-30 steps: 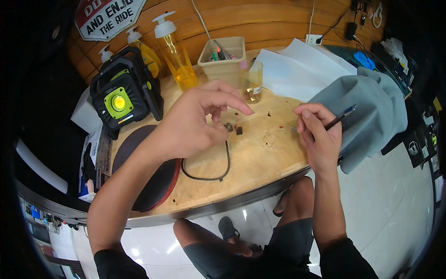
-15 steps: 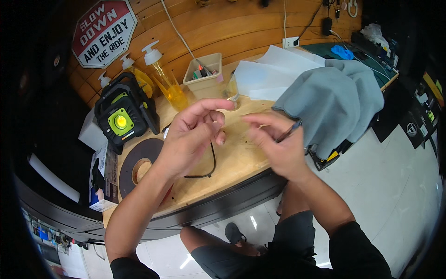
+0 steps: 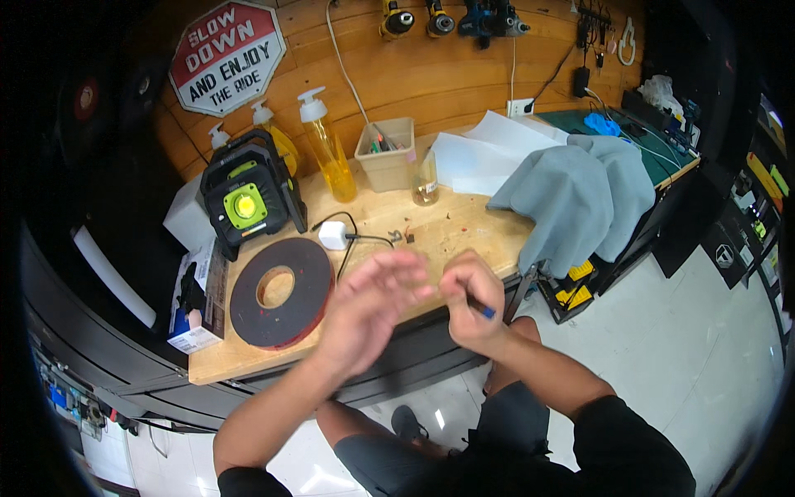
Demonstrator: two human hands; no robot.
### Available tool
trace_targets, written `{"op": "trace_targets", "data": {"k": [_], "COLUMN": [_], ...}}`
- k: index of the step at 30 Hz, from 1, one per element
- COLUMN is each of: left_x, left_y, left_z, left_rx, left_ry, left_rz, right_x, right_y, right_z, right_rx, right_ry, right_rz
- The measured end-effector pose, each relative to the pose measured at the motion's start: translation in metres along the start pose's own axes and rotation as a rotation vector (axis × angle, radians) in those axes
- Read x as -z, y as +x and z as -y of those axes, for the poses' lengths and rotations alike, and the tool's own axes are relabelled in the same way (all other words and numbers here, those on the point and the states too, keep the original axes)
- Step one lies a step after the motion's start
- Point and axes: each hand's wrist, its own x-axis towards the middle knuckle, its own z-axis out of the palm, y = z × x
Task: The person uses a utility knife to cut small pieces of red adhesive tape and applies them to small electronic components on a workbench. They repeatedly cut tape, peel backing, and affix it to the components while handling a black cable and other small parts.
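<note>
Above the front edge of the wooden workbench, my left hand is raised with its fingers loosely stretched and apart, somewhat blurred. Nothing shows in it. Close beside it, my right hand is closed around a slim, dark, pen-like tool with a blue end. Most of that tool is hidden by the palm and fingers. Left of my left hand, a wide roll of dark tape with red edges lies flat. A white charger plug with a black cable sits behind it.
A work light glows at left beside a cardboard box. Pump bottles, a beige bin of pens and a small clear bottle stand behind. White sheets and a grey cloth lie right; drills hang above.
Both hands are lower in the picture, and the view has shifted to show more wall. My left fingers have straightened from a curl; my right hand has closed more tightly around the pen-like tool.
</note>
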Motion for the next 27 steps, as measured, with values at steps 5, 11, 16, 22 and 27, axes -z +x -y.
{"op": "trace_targets", "data": {"k": [5,11,16,22,27], "left_x": [0.006,0.053,0.063,0.089,0.087], "left_y": [0.050,0.111,0.128,0.136,0.132], "left_z": [-0.048,-0.044,-0.021,-0.026,-0.033], "left_rx": [-0.146,0.070,0.199,0.418,0.195], "left_ry": [0.771,1.779,1.861,1.642,1.560], "left_rz": [-0.051,0.221,0.238,0.242,0.168], "right_x": [0.005,0.041,0.051,0.048,0.052], "right_y": [0.023,0.079,0.080,0.076,0.075], "right_z": [-0.039,-0.062,-0.078,-0.076,-0.078], "right_rx": [-0.264,-0.268,-0.399,-0.454,-0.491], "right_ry": [-0.018,-0.564,-0.547,-0.508,-0.440], "right_rz": [-0.019,0.120,0.004,0.245,0.207]}}
